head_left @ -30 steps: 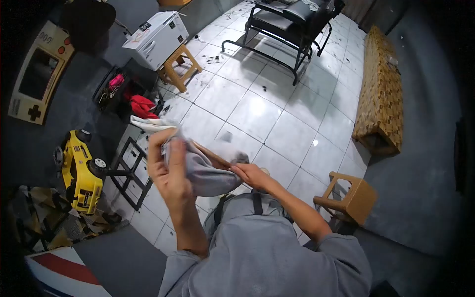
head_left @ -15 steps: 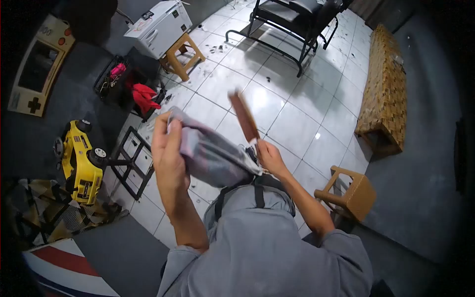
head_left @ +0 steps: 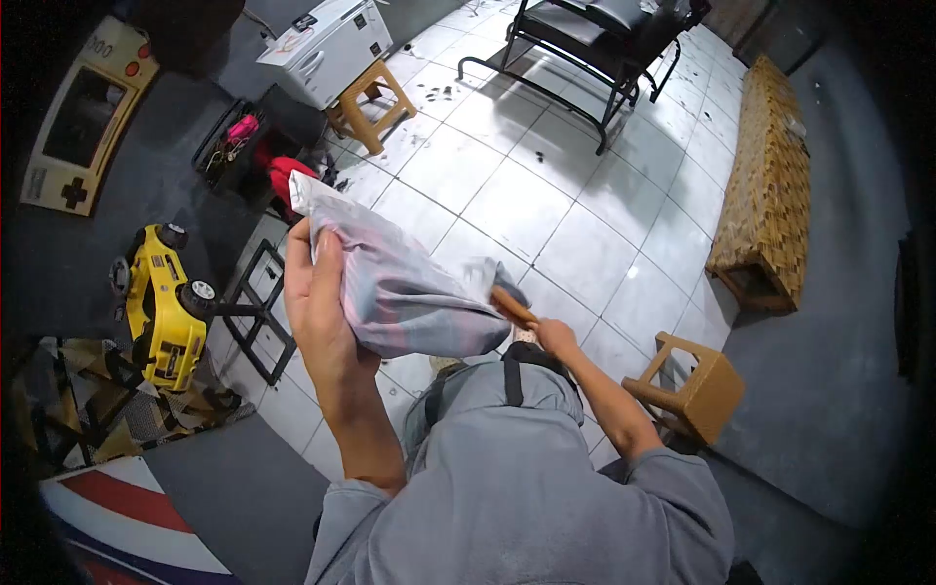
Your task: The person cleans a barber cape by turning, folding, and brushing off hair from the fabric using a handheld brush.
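Cloth (head_left: 419, 297) is hanging in front of me, a bit left of my lap, against tiled flr (head_left: 526, 210). L hand (head_left: 322, 302) is pinching its left end btwn thumb & fingers; R hand (head_left: 556, 336) is closing round near end of a brown stick (head_left: 514, 308). Stick's far end is pointing left, toward a blurred grey-white patch by cloth's right side; can't tell if they're touching.

Handling, my view: I'm wanting a firm L pinch, cloth spread flat, R wrist loose, light strokes, no snagging folds.

Looks: cloth is showing grey w/ faint pink & bluish streaks, whiter at far-left tip, creasing in long folds toward right end, prob. soft & thin. Stool (head_left: 717, 395) is standing well apart, right.
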The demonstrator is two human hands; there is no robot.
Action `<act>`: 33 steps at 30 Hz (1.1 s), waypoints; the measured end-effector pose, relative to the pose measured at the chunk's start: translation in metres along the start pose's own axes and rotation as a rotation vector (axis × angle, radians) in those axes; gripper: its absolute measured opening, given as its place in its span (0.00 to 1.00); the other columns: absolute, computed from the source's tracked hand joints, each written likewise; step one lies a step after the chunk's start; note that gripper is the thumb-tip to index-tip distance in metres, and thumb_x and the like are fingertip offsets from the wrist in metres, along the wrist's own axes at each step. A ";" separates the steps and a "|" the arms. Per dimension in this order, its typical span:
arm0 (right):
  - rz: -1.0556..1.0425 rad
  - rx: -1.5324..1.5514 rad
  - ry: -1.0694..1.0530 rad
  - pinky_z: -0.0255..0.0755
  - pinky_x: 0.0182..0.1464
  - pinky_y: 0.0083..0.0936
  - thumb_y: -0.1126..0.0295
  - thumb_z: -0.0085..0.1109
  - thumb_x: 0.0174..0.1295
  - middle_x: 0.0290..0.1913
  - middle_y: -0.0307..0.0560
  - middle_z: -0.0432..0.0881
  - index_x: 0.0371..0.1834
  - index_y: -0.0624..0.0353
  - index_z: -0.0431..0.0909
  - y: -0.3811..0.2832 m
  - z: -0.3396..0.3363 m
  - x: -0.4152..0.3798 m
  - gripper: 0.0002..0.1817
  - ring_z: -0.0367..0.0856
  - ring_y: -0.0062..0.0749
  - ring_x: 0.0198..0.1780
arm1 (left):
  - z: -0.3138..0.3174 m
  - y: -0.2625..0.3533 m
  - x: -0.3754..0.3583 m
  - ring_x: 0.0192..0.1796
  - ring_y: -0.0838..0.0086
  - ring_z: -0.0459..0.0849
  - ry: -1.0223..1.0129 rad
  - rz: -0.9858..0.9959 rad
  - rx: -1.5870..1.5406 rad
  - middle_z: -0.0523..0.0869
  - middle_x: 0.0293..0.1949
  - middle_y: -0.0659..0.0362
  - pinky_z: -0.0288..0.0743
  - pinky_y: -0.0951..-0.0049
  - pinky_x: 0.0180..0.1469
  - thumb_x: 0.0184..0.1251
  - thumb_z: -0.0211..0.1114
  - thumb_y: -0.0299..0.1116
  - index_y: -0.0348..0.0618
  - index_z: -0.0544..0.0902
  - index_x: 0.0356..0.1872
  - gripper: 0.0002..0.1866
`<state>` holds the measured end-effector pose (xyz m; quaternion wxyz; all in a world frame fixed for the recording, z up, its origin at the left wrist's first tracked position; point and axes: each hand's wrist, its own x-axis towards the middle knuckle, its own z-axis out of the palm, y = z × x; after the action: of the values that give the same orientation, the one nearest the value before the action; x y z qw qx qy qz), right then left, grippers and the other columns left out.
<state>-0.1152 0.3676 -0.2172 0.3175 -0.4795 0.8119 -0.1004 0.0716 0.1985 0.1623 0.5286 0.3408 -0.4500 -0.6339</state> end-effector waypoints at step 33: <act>-0.064 1.254 -0.246 0.58 0.19 0.18 0.48 0.36 0.68 0.14 0.35 0.63 0.23 0.59 0.68 -0.129 -0.143 -0.009 0.27 0.63 0.19 0.17 | -0.002 -0.012 0.003 0.35 0.82 0.75 0.189 0.185 -0.032 0.75 0.36 0.57 0.71 0.80 0.39 0.70 0.50 0.30 0.44 0.51 0.56 0.20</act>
<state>-0.1073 0.2879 -0.0417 0.6255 -0.2349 0.5419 -0.5098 0.0688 0.1956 0.1505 0.6303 0.3477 -0.4175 -0.5544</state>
